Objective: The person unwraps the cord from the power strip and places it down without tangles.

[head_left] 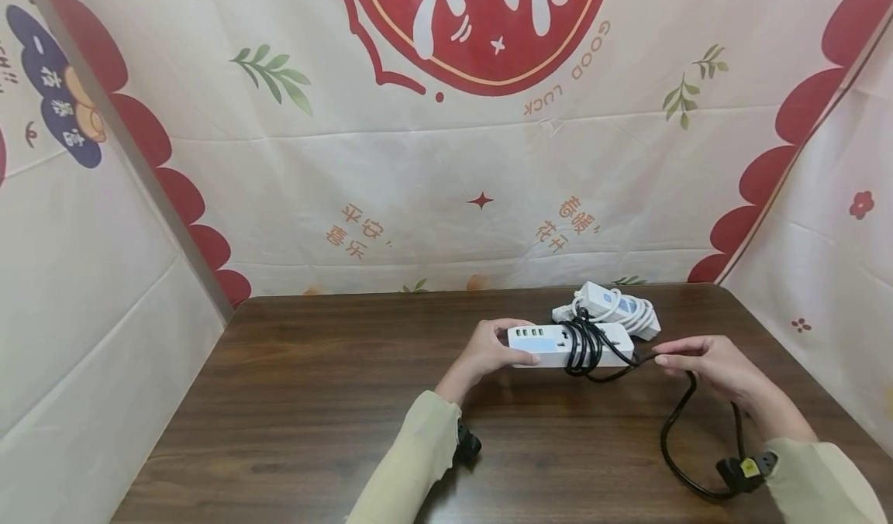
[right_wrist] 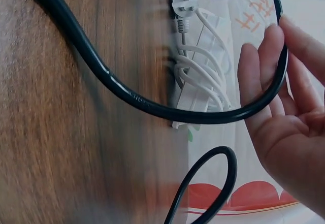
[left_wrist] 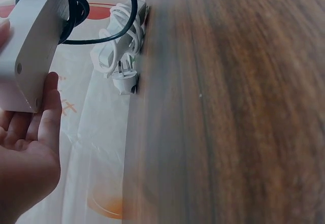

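Note:
A white power strip with USB ports and a blue label is held above the table by my left hand, thumb in front and fingers behind its left end. Its black cord is wound several times around the strip's middle. To the right, my right hand pinches the loose length of that cord between thumb and fingertips. From there the cord loops down to a black plug with a yellow sticker, close to the right sleeve. In the left wrist view the strip's end rests against the left fingers.
Behind the held strip lies a second white power strip, wrapped in its white cord; its white plug shows in the right wrist view. A dark wooden table lies beneath, with printed cloth walls at the back and sides.

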A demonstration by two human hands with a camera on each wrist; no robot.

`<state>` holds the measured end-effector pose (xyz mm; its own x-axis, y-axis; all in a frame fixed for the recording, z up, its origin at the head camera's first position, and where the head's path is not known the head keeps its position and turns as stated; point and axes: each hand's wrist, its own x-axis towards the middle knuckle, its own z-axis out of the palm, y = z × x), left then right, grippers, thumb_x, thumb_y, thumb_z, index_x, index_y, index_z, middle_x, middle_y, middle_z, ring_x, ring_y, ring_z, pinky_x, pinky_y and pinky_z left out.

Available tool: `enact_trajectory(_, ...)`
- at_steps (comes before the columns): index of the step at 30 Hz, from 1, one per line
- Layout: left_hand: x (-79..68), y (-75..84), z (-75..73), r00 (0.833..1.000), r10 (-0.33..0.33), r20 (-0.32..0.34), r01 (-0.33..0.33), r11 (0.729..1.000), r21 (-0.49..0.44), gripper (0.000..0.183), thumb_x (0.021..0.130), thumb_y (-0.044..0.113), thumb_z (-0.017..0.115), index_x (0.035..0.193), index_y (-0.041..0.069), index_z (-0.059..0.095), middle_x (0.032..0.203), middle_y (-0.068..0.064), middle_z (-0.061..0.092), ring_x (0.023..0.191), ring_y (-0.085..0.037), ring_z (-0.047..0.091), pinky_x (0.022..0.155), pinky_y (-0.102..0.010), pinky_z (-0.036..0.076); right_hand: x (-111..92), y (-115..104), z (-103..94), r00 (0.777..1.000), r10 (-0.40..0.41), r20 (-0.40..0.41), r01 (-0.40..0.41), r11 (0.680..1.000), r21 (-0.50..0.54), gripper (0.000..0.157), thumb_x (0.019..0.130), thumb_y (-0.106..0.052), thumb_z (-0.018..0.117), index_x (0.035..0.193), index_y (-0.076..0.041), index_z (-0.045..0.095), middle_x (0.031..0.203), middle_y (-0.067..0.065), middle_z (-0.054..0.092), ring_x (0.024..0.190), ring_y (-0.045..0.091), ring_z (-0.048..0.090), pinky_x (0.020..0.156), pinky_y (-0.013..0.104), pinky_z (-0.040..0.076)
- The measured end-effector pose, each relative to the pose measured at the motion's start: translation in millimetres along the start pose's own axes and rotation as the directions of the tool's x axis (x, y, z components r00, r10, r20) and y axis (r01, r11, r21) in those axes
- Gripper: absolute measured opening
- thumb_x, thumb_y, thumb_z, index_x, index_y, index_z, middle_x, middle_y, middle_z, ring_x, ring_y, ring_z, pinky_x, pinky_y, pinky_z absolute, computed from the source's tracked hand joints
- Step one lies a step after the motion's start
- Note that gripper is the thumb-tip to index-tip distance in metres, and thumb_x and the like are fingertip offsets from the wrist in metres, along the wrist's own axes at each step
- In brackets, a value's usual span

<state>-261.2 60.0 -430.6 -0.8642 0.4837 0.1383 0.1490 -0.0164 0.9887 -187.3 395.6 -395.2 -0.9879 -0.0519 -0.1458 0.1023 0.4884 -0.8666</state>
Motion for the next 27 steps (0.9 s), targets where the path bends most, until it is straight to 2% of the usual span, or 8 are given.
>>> enact_trajectory(5, 0.7, -2.2, -0.2, 1.0, 0.004, 0.011, -0.004, 1.0, -0.008, 0.044, 0.061, -0.004, 0.079, 0.103, 0.004, 0.067, 0.088, -0.003, 0.068, 0.073, -0.007, 0.059, 0.064, -0.022, 0.048, 5, 2, 0.4, 0.999, 0.042, -0.022, -0.039, 0.994, 0.102, 0.014, 0.083, -0.018, 0.067, 0.094, -0.012, 0.072, 0.086, -0.006, 0.069, 0.078, 0.009, 0.066, 0.069, 0.02, 0.049)
enact_trajectory(8, 1.3, -3.7, -0.2, 1.0, 0.009, 0.02, -0.009, 1.0, -0.007, 0.044, 0.062, -0.004, 0.079, 0.103, 0.004, 0.067, 0.088, -0.003, 0.067, 0.073, -0.007, 0.058, 0.064, -0.022, 0.048, 9, 6, -0.5, 0.999, 0.036, -0.036, -0.03, 0.988, 0.15, 0.009, 0.082, -0.017, 0.068, 0.09, -0.017, 0.073, 0.084, -0.006, 0.069, 0.076, 0.009, 0.066, 0.069, 0.022, 0.05)
enact_trajectory(10, 1.2, -4.1, -0.4, 1.0, 0.01, 0.024, -0.01, 1.0, 0.001, 0.044, 0.062, -0.004, 0.079, 0.103, 0.004, 0.067, 0.087, -0.003, 0.067, 0.073, -0.007, 0.058, 0.064, -0.022, 0.048, 13, 13, -3.5, 0.999, 0.01, -0.037, -0.003, 0.981, 0.195, 0.01, 0.082, -0.015, 0.068, 0.09, -0.015, 0.074, 0.082, -0.004, 0.07, 0.076, 0.01, 0.066, 0.069, 0.023, 0.051)
enact_trajectory(15, 1.2, -5.3, -0.1, 0.999, 0.01, 0.032, -0.01, 1.0, 0.016, 0.044, 0.061, -0.004, 0.079, 0.103, 0.003, 0.067, 0.085, -0.002, 0.067, 0.072, -0.006, 0.058, 0.064, -0.021, 0.047, 20, 28, -12.9, 0.998, -0.042, -0.056, 0.054, 0.972, 0.228, 0.011, 0.082, -0.014, 0.067, 0.092, -0.014, 0.074, 0.08, -0.004, 0.07, 0.076, 0.009, 0.067, 0.069, 0.019, 0.05)
enact_trajectory(21, 0.8, -6.5, 0.7, 0.999, 0.008, 0.041, -0.01, 0.999, 0.035, 0.045, 0.06, -0.004, 0.08, 0.103, 0.003, 0.067, 0.083, -0.001, 0.067, 0.071, -0.005, 0.057, 0.063, -0.02, 0.047, 8, 6, -12.5, 0.988, 0.005, -0.155, 0.008, 0.996, 0.086, 0.007, 0.082, -0.026, 0.068, 0.084, -0.031, 0.071, 0.073, -0.01, 0.069, 0.074, 0.005, 0.066, 0.064, 0.012, 0.045)
enact_trajectory(24, 0.8, -7.8, 0.9, 0.999, 0.013, 0.043, -0.015, 0.999, 0.043, 0.045, 0.06, -0.004, 0.08, 0.103, 0.003, 0.067, 0.083, -0.002, 0.067, 0.071, -0.005, 0.057, 0.064, -0.021, 0.047, 3, -3, -13.1, 0.982, 0.046, -0.182, -0.022, 0.991, 0.132, 0.01, 0.082, -0.025, 0.068, 0.08, -0.034, 0.071, 0.071, -0.01, 0.069, 0.073, 0.003, 0.065, 0.062, 0.012, 0.043)
enact_trajectory(27, 1.1, -9.1, 0.8, 0.999, 0.016, 0.046, -0.018, 0.999, 0.043, 0.045, 0.059, -0.004, 0.08, 0.102, 0.002, 0.067, 0.084, -0.003, 0.067, 0.071, -0.005, 0.057, 0.064, -0.021, 0.047, 1, -9, -15.3, 0.981, 0.058, -0.186, -0.012, 0.971, 0.238, 0.015, 0.083, -0.019, 0.067, 0.077, -0.032, 0.072, 0.07, -0.009, 0.069, 0.07, 0.002, 0.065, 0.061, 0.011, 0.044)
